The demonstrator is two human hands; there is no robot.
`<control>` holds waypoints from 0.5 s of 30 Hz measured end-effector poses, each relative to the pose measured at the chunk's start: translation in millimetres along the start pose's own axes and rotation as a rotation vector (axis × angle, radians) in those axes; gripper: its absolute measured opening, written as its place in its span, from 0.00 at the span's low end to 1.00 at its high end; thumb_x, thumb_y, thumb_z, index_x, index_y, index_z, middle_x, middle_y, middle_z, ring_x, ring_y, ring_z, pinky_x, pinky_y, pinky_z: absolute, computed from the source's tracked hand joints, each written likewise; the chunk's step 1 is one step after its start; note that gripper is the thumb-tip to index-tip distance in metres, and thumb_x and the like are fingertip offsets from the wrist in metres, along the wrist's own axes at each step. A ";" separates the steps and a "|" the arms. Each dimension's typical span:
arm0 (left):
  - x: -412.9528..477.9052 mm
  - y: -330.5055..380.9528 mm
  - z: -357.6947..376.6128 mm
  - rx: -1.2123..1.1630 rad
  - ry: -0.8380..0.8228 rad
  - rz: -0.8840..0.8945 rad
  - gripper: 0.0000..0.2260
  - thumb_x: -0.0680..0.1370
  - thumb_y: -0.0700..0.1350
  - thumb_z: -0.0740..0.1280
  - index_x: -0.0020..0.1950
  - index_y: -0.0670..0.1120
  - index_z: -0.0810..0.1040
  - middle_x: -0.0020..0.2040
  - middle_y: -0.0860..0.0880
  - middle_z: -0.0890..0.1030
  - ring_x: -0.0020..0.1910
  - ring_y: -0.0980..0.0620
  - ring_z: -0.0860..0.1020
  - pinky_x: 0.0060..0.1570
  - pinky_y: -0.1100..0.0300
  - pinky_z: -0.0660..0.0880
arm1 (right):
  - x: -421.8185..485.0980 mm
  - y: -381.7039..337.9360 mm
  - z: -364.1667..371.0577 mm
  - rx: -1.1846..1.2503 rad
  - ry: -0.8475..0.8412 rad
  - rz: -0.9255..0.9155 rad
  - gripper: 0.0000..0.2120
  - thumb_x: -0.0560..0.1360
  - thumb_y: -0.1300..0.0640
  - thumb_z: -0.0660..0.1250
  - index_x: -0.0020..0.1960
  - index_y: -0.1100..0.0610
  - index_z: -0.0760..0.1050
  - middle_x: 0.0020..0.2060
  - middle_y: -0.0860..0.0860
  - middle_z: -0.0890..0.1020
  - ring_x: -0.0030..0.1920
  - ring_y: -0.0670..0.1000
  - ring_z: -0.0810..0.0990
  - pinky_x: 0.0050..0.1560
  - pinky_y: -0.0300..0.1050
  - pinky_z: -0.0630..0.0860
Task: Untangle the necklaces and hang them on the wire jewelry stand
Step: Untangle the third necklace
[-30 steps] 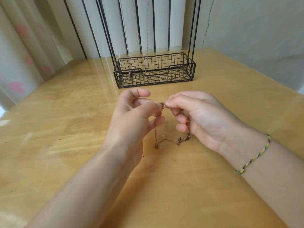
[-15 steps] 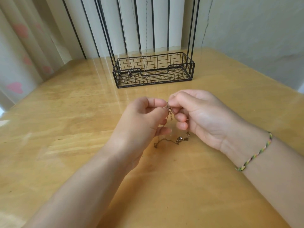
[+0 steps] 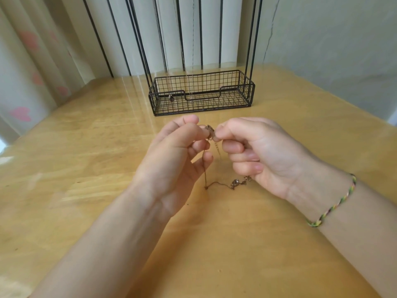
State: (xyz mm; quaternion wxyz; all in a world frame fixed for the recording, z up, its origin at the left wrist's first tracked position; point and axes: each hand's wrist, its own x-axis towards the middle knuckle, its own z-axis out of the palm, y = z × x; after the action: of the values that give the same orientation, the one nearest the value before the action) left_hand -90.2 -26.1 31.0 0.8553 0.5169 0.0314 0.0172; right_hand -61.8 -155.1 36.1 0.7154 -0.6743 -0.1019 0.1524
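Note:
A thin brown necklace chain (image 3: 219,184) hangs between both hands, its lower loop and small pendant lying on the wooden table (image 3: 86,160). My left hand (image 3: 174,160) pinches the chain's upper end between thumb and forefinger. My right hand (image 3: 255,153) pinches the same end from the right, fingers curled. The two pinches nearly touch at the clasp. Behind them stands the black wire jewelry stand (image 3: 202,93), with two fine necklaces hanging down into its basket base; one carries a dark pendant (image 3: 171,97).
A woven bracelet (image 3: 335,203) circles my right wrist. Pale curtains with pink hearts hang at the left, and a grey wall runs along the right. The stand's tall uprights rise out of the frame's top.
Both hands stayed together at the chain's clasp. The left fingers shifted their grip on it. The chain's lower loop stayed on the table.

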 end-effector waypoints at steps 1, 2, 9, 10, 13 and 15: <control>0.1 0.3 0.1 0.006 -0.006 0.004 0.10 0.75 0.34 0.62 0.45 0.50 0.73 0.34 0.52 0.76 0.31 0.57 0.70 0.27 0.67 0.71 | -0.3 -0.5 0.3 -0.005 0.000 -0.004 0.04 0.71 0.61 0.65 0.39 0.57 0.72 0.26 0.48 0.62 0.24 0.45 0.54 0.22 0.37 0.48; 0.1 0.4 -0.1 0.026 -0.007 0.016 0.10 0.75 0.34 0.62 0.45 0.50 0.72 0.35 0.51 0.76 0.31 0.57 0.70 0.28 0.66 0.72 | -0.6 -0.9 0.6 -0.013 0.003 -0.011 0.04 0.71 0.60 0.66 0.38 0.57 0.73 0.26 0.48 0.61 0.23 0.45 0.54 0.22 0.37 0.48; -1.6 0.4 -2.0 0.199 0.013 0.100 0.12 0.73 0.32 0.63 0.48 0.48 0.73 0.33 0.52 0.75 0.30 0.57 0.73 0.32 0.65 0.74 | 1.5 2.8 0.1 -0.128 0.096 -0.081 0.04 0.66 0.60 0.68 0.35 0.53 0.74 0.22 0.43 0.65 0.19 0.42 0.63 0.20 0.33 0.57; -1.4 0.2 -1.8 0.209 0.014 0.096 0.12 0.73 0.31 0.63 0.49 0.48 0.73 0.33 0.51 0.75 0.31 0.57 0.73 0.32 0.65 0.75 | 2.8 3.7 -0.5 -0.105 0.101 -0.085 0.03 0.66 0.60 0.68 0.35 0.54 0.74 0.24 0.44 0.66 0.20 0.42 0.64 0.22 0.34 0.58; -0.6 -1.2 -1.3 0.227 0.023 0.087 0.14 0.72 0.31 0.65 0.51 0.47 0.73 0.35 0.49 0.74 0.31 0.57 0.73 0.33 0.65 0.75 | 5.5 5.7 -1.4 -0.061 0.106 -0.084 0.05 0.68 0.62 0.66 0.34 0.55 0.75 0.27 0.49 0.69 0.25 0.44 0.64 0.27 0.39 0.62; -0.3 -2.0 -1.2 0.238 0.021 0.085 0.14 0.72 0.30 0.65 0.51 0.47 0.73 0.36 0.49 0.74 0.31 0.56 0.73 0.34 0.64 0.75 | 5.9 6.7 -0.9 -0.058 0.116 -0.078 0.07 0.70 0.62 0.66 0.33 0.55 0.76 0.28 0.49 0.72 0.27 0.45 0.66 0.28 0.38 0.67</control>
State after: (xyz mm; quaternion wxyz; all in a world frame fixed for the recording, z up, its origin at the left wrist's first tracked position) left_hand -90.5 -25.9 28.7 0.7859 0.6156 0.0205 0.0550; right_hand -56.6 -153.4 29.0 0.7058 -0.6978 -0.0908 0.0821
